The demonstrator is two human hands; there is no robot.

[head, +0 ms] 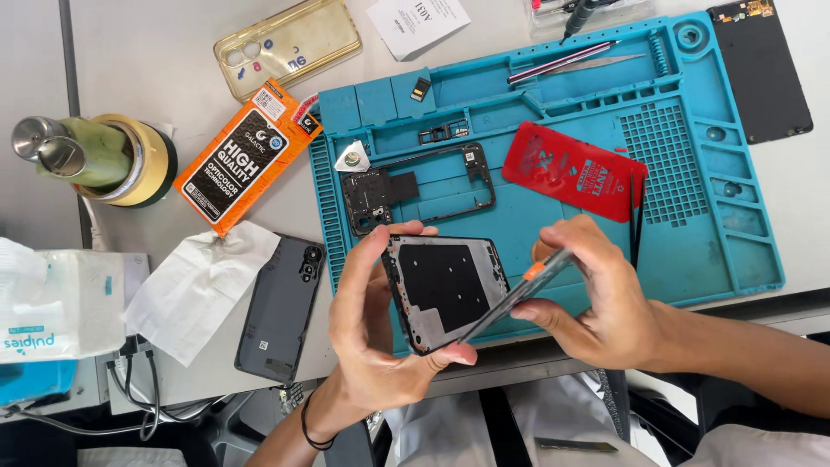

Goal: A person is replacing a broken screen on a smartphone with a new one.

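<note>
My left hand [367, 333] grips a phone mid-frame [443, 290], silver with a black square pad, tilted up toward me over the front edge of a blue work mat [718, 233]. My right hand [596, 298] holds a thin dark screen panel [519, 294] with an orange tab, edge-on, its lower end touching the frame's right side. A black inner frame piece [421, 195] lies on the mat behind my hands.
On the mat lie a red film sheet [575, 170], black tweezers [635, 216] and a white pick [353, 157]. Left of it sit a grey back cover [281, 307], white wipe [199, 285], orange box [246, 156], clear case [288, 45], tape rolls [138, 160] and a tissue pack [52, 307].
</note>
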